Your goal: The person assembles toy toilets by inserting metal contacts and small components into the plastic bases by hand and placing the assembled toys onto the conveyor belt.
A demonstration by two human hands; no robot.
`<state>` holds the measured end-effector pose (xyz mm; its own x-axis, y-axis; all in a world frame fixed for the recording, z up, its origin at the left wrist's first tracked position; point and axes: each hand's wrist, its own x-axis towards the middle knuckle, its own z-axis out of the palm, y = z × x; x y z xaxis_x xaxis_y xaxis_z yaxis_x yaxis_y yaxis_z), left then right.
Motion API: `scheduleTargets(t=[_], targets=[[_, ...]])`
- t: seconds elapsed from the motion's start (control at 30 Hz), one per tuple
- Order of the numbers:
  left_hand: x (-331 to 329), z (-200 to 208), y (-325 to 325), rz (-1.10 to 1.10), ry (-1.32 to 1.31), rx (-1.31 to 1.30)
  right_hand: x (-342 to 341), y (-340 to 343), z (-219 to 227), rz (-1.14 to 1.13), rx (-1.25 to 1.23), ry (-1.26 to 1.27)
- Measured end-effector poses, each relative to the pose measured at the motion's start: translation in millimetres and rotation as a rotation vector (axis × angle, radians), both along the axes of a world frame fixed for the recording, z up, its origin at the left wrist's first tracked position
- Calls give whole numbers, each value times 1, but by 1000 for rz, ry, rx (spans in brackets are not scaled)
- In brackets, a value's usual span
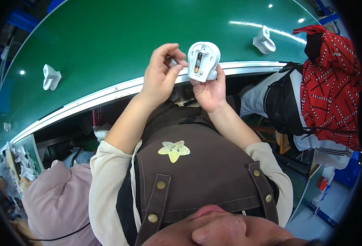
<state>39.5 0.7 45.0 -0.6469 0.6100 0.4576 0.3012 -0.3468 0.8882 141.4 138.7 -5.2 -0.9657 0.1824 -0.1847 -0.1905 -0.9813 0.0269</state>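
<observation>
"Holding what, that rt hand [210, 94]?"

"White plastic device [213, 48], rounded head, narrower lower end. Open batt bay [204, 61] faces the person; a black-and-copper batt [198, 63] shows inside."

"Grip firm?"

"Closed on it, yep: fingers at the lower end & up the rt side. It's held up by the metal edge rail [119, 89] of the green tabletop [127, 37], approx. mid-view."

"& the lt hand [164, 69]?"

"Just beside the device. Thumb & fingers pinched together on a small grey piece [172, 62]. Blurred & part hidden, so can't tell exactly what it is."

"More of those devices around?"

"Two similar-looking: one white unit [264, 40] on the tabletop to the rt, another white unit [51, 77] well off to the lt. Both apart from the hands."

"Who else is abt?"

"Co-worker in a pink top [62, 197], lt side; red patterned garment [332, 86] on the rt. Our person's in a brown apron [205, 143] w/ a yellow star patch [174, 151] on the front."
</observation>
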Motion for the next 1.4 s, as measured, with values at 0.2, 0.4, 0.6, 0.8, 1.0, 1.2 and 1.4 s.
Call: scheduleTargets(t=[0.2,0.4,0.6,0.8,1.0,1.2,1.4], targets=[[16,1,-9,22,209,-4,0,-16,7,-23,40,10],[17,0,-26,70,330,-14,-1,-31,-17,74,-2,295],[15,-1,-44,153,461,-60,-2,-49,-21,64,26,254],[9,-2,-43,247,599,-43,-5,-55,-16,64,86,120],[0,-3,-33,261,592,-57,-5,-49,-7,85,60,142],[-2,-2,-10,295,656,-45,-5,-30,-15,127,8,226],[1,-1,16,281,596,-61,-1,-4,-16,117,-17,189]])
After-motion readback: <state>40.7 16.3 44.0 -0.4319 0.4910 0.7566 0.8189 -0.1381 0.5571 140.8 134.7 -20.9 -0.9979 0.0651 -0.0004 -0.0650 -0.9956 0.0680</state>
